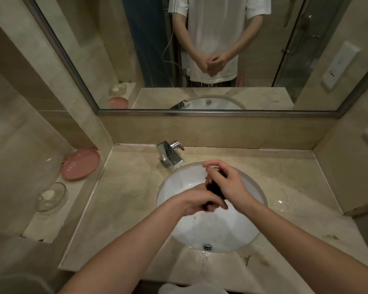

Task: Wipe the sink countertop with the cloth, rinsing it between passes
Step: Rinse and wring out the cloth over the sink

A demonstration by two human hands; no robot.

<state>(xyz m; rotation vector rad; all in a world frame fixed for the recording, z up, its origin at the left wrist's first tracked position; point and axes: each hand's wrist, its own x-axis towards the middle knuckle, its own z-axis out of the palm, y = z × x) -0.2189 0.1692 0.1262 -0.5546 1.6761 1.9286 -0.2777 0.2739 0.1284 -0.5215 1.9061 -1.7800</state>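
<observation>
Dark cloth (216, 188) gripped by both hands over sink (249, 234); faucet (170, 154) behind; pink dish (81, 163) left.

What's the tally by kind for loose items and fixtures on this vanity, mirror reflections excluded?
Dishes: 2, a pink dish and a clear glass dish holding a white soap bar
Soap bars: 1
Cloths: 1, a dark cloth held by both hands over the basin
Faucets: 1
Sink basins: 1
Total: 6
</observation>
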